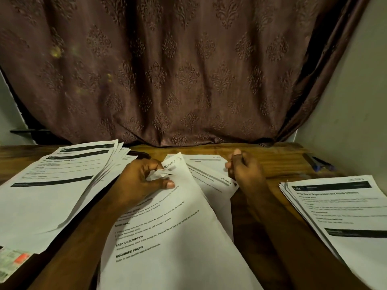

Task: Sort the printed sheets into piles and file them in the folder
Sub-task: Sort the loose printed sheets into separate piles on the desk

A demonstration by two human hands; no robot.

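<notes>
Left hand (140,181) pinching top corner of SECTION 9 sheet (178,237), long axis toward near table edge; right hand (245,168) just beside, fingers curled on Section 1 sheet (211,176) corner.

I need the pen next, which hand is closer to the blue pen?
Right. The right hand lies left of the blue pen; the left hand is farther left, pinching a sheet.
</notes>
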